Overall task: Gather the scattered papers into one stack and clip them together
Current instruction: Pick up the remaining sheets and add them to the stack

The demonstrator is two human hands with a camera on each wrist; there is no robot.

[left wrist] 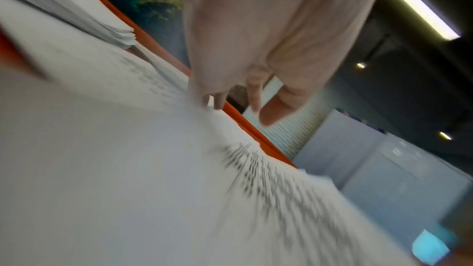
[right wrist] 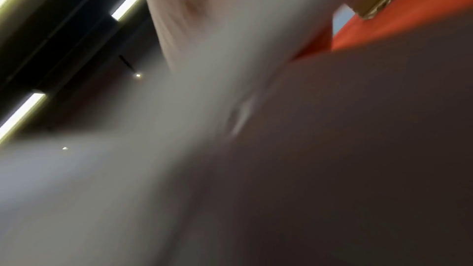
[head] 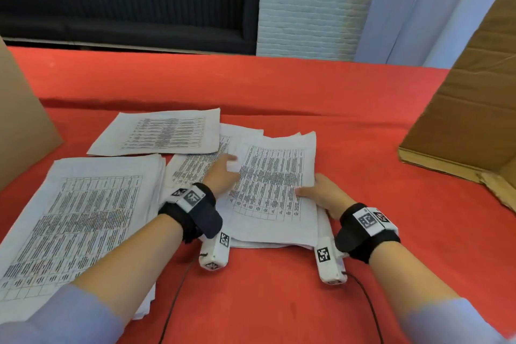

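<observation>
Printed sheets lie on the red table [head: 279, 84]. A thick stack [head: 83, 218] sits at the front left, and a single sheet [head: 164, 132] lies behind it. In the middle is a loose bundle [head: 273, 184] over more sheets [head: 192, 167]. My right hand [head: 321, 194] grips the bundle's right edge with the thumb on top. My left hand [head: 223, 173] rests on the bundle's left side with straight fingers. The left wrist view shows those fingers [left wrist: 253, 96] touching blurred paper [left wrist: 153, 169]. The right wrist view is blurred, showing only pale paper [right wrist: 179, 108]. I see no clip.
An open cardboard box [head: 469, 120] stands at the right of the table and a cardboard panel [head: 19, 126] at the left. Thin black cables [head: 178, 288] run from my wrist cameras toward me. A dark sofa [head: 125, 17] stands beyond the table.
</observation>
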